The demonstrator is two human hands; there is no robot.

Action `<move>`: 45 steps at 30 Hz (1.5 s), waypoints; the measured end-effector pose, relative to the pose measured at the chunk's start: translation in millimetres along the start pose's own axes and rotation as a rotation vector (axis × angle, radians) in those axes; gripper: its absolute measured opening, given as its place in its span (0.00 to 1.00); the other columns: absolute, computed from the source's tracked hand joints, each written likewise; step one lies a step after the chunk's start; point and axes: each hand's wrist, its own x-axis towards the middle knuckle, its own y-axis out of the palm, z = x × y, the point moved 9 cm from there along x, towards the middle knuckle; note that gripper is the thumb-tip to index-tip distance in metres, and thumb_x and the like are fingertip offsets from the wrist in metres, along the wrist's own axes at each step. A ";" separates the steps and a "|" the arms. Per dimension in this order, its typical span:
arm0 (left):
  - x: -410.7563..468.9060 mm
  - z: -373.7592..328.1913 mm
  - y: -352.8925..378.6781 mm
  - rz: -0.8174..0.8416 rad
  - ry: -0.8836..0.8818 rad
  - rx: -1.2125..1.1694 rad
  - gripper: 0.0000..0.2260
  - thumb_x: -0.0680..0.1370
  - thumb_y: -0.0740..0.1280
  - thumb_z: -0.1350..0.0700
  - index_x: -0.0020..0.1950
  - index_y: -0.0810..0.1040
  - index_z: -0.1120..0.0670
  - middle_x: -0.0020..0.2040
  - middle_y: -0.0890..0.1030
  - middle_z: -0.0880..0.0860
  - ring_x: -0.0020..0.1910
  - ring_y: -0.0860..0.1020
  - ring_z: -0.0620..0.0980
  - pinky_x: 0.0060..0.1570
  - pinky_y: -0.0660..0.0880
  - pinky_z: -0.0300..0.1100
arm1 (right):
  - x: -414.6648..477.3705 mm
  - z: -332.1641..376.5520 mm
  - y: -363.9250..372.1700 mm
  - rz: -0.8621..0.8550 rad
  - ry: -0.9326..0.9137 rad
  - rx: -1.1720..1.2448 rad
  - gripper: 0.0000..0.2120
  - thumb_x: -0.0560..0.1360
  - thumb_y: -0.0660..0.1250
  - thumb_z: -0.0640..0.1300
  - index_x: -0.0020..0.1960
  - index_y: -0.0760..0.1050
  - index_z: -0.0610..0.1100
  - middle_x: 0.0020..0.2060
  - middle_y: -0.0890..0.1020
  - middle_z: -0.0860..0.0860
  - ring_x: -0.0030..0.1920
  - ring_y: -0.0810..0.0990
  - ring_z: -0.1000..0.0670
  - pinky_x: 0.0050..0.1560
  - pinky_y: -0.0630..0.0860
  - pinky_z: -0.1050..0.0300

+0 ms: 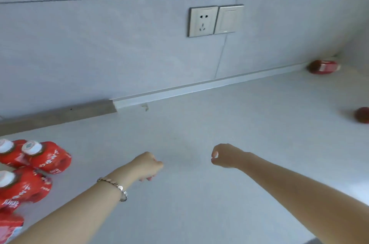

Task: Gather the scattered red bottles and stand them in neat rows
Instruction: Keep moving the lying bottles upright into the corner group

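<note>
Reaching forward over the pale surface [199, 193], both hands are near the middle of the view and hold nothing. The left hand [146, 165], at about 7 o'clock from the centre, has its fingers curled downward in a loose, narrow grip; a bracelet [114, 185] sits on its wrist. The right hand [225, 155], at about 5 o'clock, also has a narrow grip, with thumb and fingers curled close together and empty.

The standing red bottles [30, 167] with white caps are grouped at 8 o'clock, at the left edge, close against each other. One lying red bottle [323, 67] is at 3 o'clock, next to the wall base. Another red bottle [362, 115] is cut by the right edge, well apart from the group. A wall socket [202, 21] and a switch [228, 19] are at 12 o'clock.
</note>
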 end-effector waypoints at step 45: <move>130.2 -834.9 378.9 -0.193 0.850 -0.260 0.13 0.67 0.73 0.60 0.42 0.72 0.46 0.42 0.76 0.46 0.42 0.75 0.47 0.40 0.68 0.24 | -30.8 -803.2 -170.5 -0.481 0.541 0.443 0.15 0.77 0.59 0.46 0.62 0.73 0.46 0.57 0.78 0.49 0.55 0.79 0.46 0.52 0.76 0.53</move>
